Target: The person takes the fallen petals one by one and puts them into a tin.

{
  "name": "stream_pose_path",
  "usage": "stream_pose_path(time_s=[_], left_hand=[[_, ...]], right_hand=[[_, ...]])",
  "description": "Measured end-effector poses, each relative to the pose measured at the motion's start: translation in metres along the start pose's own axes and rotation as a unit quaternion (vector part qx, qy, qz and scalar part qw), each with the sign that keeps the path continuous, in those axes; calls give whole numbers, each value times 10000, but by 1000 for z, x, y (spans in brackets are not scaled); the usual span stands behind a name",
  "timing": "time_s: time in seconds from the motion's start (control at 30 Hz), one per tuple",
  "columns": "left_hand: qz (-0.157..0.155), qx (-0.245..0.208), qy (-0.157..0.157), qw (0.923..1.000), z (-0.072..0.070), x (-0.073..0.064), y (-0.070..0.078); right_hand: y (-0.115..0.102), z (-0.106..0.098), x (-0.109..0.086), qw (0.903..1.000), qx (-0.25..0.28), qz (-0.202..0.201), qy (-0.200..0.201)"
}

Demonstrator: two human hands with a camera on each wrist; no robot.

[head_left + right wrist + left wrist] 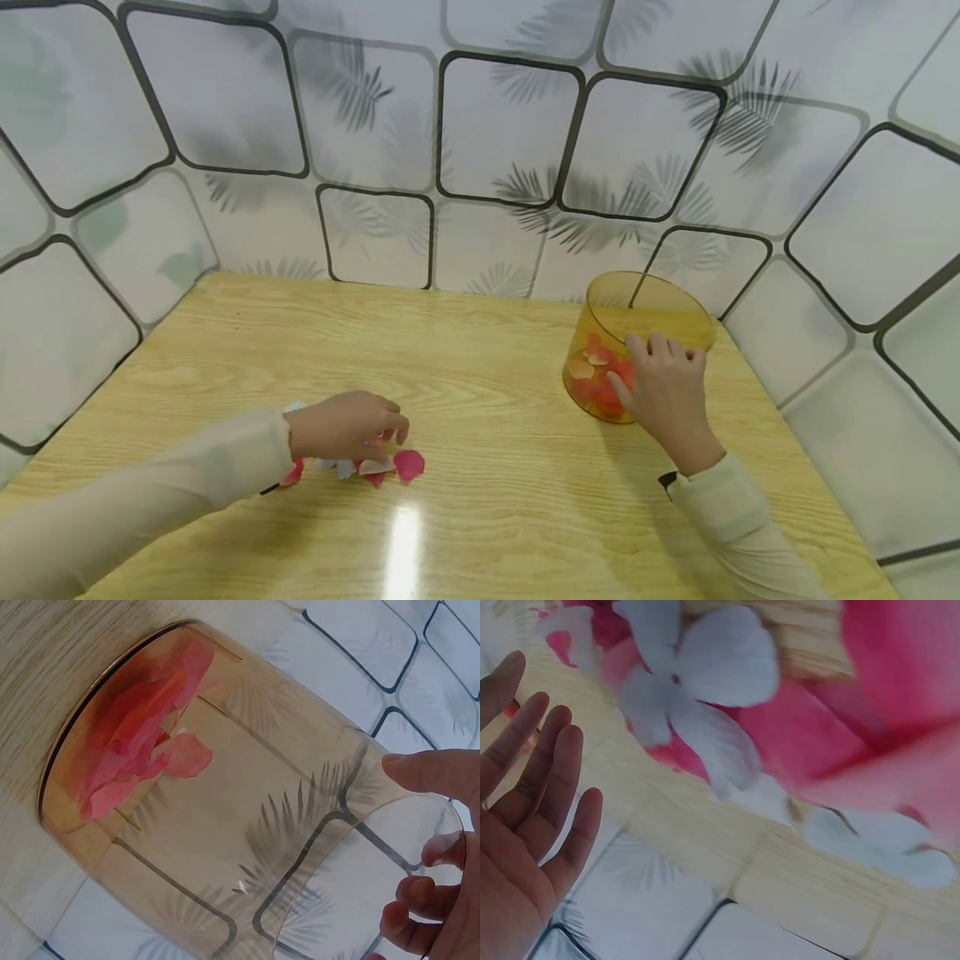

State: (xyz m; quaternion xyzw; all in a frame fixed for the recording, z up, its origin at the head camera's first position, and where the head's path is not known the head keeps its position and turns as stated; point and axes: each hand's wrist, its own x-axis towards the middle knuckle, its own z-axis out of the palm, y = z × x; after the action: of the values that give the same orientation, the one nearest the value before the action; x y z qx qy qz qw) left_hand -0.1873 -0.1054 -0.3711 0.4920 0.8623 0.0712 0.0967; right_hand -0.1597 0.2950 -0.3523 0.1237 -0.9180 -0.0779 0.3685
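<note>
My left hand (341,427) is low over a small pile of petals on the table, its fingers bent loosely downward with nothing between them. A loose pink petal (408,465) lies just beyond the fingertips. In the left wrist view, a white flower-shaped petal piece (727,667) and pink petals (802,731) fill the foreground. On the right stands a see-through amber container (583,337). My right hand (670,400) grips its near rim, thumb (424,769) on the outside and fingers over the opening. Red and pink petals (135,742) lie at its bottom.
The wooden table (480,367) carries the pile at left and the container at right. A patterned curtain or sheet (375,233) with black outlines and leaf shapes closes off the back and sides. Glare marks the table's front.
</note>
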Motion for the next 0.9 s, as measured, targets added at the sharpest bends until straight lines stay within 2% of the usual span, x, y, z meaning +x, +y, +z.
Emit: stream_pose_path(time_s=[0.17, 0.23, 0.4, 0.57, 0.73, 0.9], left_hand=[[108, 452, -194, 9987, 7, 16, 11], [61, 625, -317, 9975, 10, 21, 15], [50, 858, -410, 9955, 17, 27, 17], [229, 711, -356, 9966, 19, 30, 16], [187, 444, -548, 9973, 18, 32, 14], [252, 443, -470, 9976, 15, 34, 13]], right_hand=[[0, 0, -1, 10000, -1, 2, 26], [0, 0, -1, 10000, -4, -4, 55], [0, -1, -1, 10000, -18, -17, 39], [0, -1, 0, 10000, -29, -28, 46], [0, 0, -1, 9999, -32, -31, 99], [0, 0, -1, 9999, -41, -32, 106]])
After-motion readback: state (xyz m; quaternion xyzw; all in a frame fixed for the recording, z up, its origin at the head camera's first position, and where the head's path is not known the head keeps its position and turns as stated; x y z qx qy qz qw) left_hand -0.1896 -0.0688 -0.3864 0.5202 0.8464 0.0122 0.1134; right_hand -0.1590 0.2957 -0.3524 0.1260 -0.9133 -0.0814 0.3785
